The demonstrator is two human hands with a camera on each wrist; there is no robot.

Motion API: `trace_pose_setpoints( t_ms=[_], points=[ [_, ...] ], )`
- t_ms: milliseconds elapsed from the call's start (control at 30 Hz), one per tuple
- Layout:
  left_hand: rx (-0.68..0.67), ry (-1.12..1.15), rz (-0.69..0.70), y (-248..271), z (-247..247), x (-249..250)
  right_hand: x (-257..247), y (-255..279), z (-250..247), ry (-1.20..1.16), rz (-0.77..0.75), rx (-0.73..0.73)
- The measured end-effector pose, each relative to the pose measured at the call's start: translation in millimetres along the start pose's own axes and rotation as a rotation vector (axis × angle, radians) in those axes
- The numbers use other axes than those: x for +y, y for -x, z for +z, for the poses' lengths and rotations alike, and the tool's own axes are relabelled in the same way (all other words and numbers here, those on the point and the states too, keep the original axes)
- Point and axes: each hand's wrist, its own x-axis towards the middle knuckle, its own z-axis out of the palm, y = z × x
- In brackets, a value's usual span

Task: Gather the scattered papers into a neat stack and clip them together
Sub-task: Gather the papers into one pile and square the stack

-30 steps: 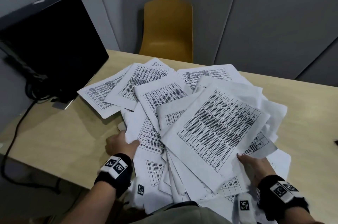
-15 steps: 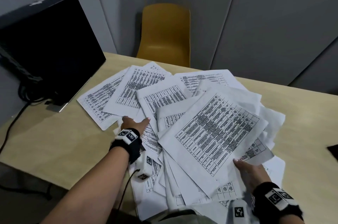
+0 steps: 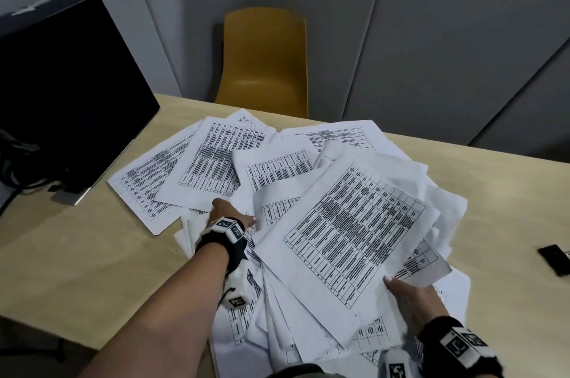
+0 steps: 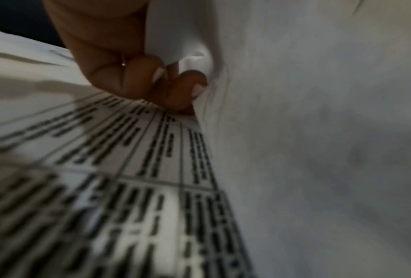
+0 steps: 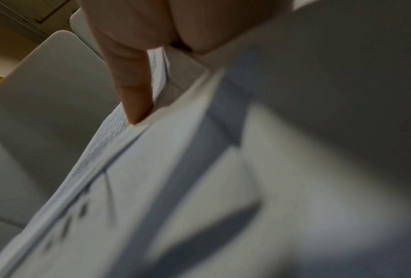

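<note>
Both grips (image 3: 229,214) (image 3: 415,296) among papers (image 3: 354,223)

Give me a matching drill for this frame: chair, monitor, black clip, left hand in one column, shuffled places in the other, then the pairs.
Things:
1. chair
2. monitor
3. black clip
4. left hand

Places:
A. on the table at its right edge
B. behind the table's far side
C. on the table's far left
D. among the papers, left of the raised sheets

Pairs: 1-B, 2-C, 3-A, 4-D
</note>
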Motion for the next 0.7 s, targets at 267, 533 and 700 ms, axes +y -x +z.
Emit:
trace_pose_setpoints(
  t_ms=[267,533,700],
  points=[
    [0.036,-0.152,0.056,-2,3,6,8,-6,0,-0.073,-0.033,0.018],
    [-0.011,-0.122,0.151,2,5,1,-2,2,1,0.01,-0.073,0.08],
    [-0.006,-0.177,0.183,6,3,2,-13,13,4,0.014,-0.095,0.094]
  ],
)
